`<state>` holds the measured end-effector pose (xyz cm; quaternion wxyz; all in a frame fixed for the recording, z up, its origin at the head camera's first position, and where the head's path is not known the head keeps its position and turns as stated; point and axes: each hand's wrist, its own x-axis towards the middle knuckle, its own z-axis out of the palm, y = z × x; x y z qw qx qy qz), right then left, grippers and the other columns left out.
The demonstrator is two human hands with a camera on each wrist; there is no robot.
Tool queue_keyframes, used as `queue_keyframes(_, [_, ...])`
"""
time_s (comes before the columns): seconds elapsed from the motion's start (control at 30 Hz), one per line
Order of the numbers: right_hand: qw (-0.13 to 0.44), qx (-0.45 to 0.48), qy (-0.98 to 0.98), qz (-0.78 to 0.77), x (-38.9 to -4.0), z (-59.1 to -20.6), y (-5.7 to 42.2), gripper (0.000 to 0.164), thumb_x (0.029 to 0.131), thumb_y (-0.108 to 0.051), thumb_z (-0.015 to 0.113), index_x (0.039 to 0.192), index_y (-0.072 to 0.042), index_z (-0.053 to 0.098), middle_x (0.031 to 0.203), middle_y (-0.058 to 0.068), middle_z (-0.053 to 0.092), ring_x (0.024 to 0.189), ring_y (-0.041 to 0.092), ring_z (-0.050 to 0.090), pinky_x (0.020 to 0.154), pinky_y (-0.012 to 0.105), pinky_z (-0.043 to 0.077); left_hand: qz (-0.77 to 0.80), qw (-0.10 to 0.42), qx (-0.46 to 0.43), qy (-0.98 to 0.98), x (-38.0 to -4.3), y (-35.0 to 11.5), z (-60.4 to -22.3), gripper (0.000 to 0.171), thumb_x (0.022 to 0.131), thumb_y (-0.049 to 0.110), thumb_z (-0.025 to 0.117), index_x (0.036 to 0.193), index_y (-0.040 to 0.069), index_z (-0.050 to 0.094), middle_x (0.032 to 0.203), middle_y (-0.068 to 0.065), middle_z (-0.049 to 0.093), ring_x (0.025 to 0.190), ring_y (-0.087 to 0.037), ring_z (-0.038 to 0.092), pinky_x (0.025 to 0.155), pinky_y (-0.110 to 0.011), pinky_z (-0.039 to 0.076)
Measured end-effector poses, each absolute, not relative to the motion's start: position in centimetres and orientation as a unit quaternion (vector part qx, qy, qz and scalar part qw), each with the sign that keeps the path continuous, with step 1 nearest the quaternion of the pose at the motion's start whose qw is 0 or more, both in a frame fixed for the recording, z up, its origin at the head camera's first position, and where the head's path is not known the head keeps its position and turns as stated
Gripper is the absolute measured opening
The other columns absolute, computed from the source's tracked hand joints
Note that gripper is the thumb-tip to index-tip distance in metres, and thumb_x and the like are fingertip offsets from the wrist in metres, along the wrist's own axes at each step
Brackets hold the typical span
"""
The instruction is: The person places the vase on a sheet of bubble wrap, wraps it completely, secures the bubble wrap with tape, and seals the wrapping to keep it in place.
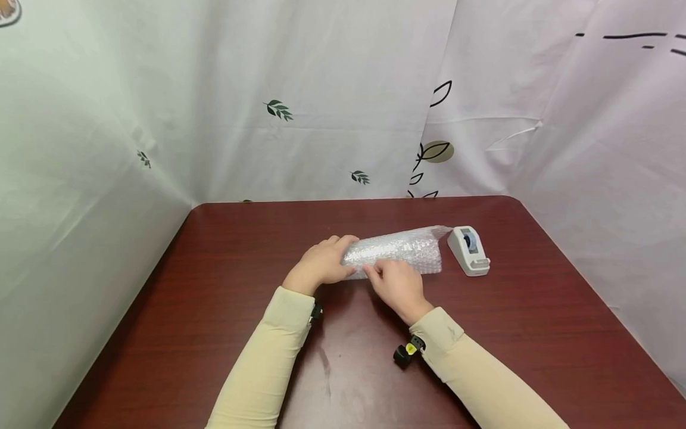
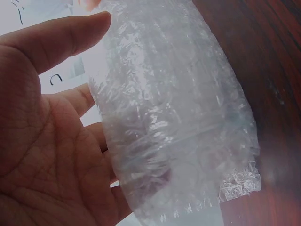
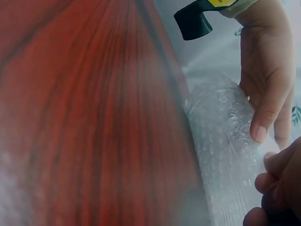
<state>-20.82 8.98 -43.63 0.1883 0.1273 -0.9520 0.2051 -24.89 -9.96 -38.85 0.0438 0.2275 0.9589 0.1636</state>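
A roll of clear bubble wrap [image 1: 409,247] lies across the table, its loose, flattened end to the right. My left hand [image 1: 324,261] holds the roll's left end, thumb on the near side and fingers round the far side. In the left wrist view those fingertips go out of sight behind the bubble wrap [image 2: 164,108]. My right hand [image 1: 398,287] is at the near edge, fingers curled and thumb against them, pinching the wrap. The right wrist view shows its curled fingers [image 3: 282,181] close to the left thumb over the bubble wrap [image 3: 223,136].
A white tape dispenser [image 1: 469,251] with a blue-cored roll stands just right of the wrap's loose end. The dark red wooden table [image 1: 214,333] ends at a pale printed curtain [image 1: 332,119] along the back and sides.
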Motion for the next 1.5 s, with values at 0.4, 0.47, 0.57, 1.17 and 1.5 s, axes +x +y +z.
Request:
queue_keyframes(0.4, [0.07,0.189,-0.958,0.203,-21.3,-40.4,11.6,0.035,0.089,-0.035,0.076,0.064,-0.022,0.055,0.058,-0.009,0.05,0.053,0.011,0.048,0.049,0.03,0.039,0.16,0.045,0.228,0.959,-24.9,-9.9,-38.8,0.064,0.092,0.036,0.071,0.149,0.023,0.046,0.137,-0.01,0.056,0.124,-0.029,0.056,0.101,-0.049,0.045])
queue_keyframes(0.47, [0.096,0.217,-0.948,0.214,-22.2,-38.7,12.7,0.029,0.088,-0.034,0.077,0.07,-0.021,0.057,0.062,-0.009,0.053,0.056,0.011,0.05,0.052,0.031,0.041,0.161,0.044,0.231,0.959,-25.0,-9.8,-38.8,0.063,0.092,0.037,0.071,0.149,0.023,0.046,0.137,-0.011,0.056,0.123,-0.029,0.056,0.101,-0.049,0.045])
queue_keyframes(0.57, [0.136,0.275,-0.933,0.19,-23.9,-36.6,14.0,0.023,0.084,-0.032,0.082,0.089,-0.017,0.066,0.083,-0.003,0.062,0.077,0.018,0.059,0.069,0.037,0.049,0.16,0.045,0.231,0.958,-25.0,-9.7,-38.7,0.064,0.092,0.037,0.071,0.149,0.023,0.046,0.136,-0.011,0.056,0.123,-0.03,0.056,0.101,-0.05,0.045])
queue_keyframes(1.17, [-0.045,0.323,-0.944,0.053,-28.3,-36.4,14.9,0.082,0.065,-0.041,0.088,0.138,-0.026,0.055,0.122,0.004,0.067,0.101,0.024,0.064,0.083,0.049,0.053,0.145,0.038,0.233,0.961,-25.0,-10.0,-38.4,0.064,0.096,0.035,0.066,0.153,0.019,0.043,0.144,-0.015,0.052,0.133,-0.034,0.049,0.112,-0.051,0.036])
queue_keyframes(1.5, [-0.086,0.225,-0.969,0.057,-28.5,-36.3,13.6,0.078,0.069,-0.055,0.077,0.13,-0.012,0.056,0.1,0.008,0.068,0.083,0.024,0.065,0.072,0.045,0.054,0.129,-0.033,0.208,0.969,-25.0,-9.7,-38.7,0.063,0.095,0.031,0.068,0.151,0.015,0.045,0.149,-0.022,0.042,0.142,-0.039,0.036,0.117,-0.053,0.027])
